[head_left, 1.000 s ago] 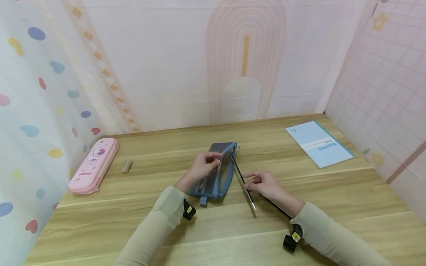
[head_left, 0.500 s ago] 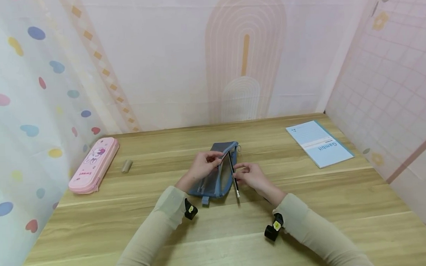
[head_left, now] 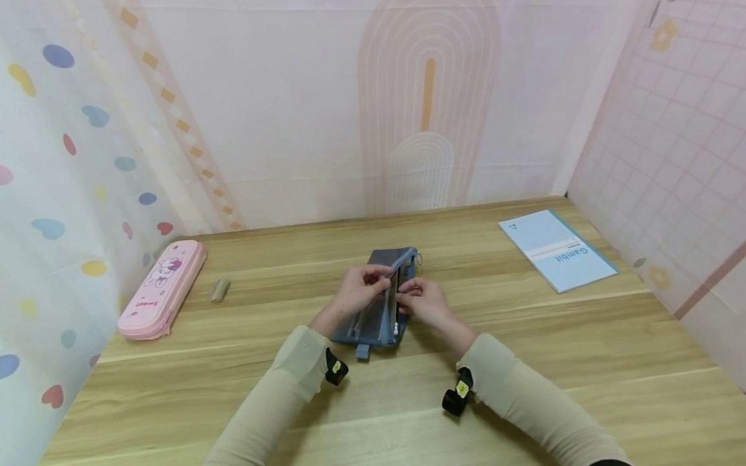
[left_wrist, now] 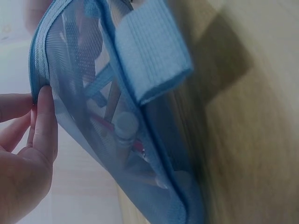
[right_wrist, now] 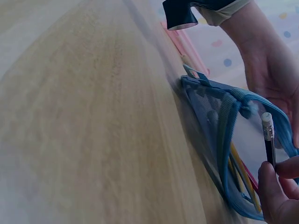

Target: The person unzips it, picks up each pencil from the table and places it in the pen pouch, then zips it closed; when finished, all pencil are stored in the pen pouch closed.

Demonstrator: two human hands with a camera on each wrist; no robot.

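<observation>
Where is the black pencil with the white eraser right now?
Head view, table centre: the black pencil is pinched by the right hand at the blue mesh pouch opening.

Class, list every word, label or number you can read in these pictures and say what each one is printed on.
"Gambit": on the light blue booklet at the table's far right, printed facing away from the camera.
"Sweet": on the pink pencil case at the left; small, so this reading is unsure.
Small print on the booklet's upper part: too small to read.
Blue mesh pouch: no text visible.

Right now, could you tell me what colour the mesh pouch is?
Blue mesh pouch; left wrist view.
</observation>
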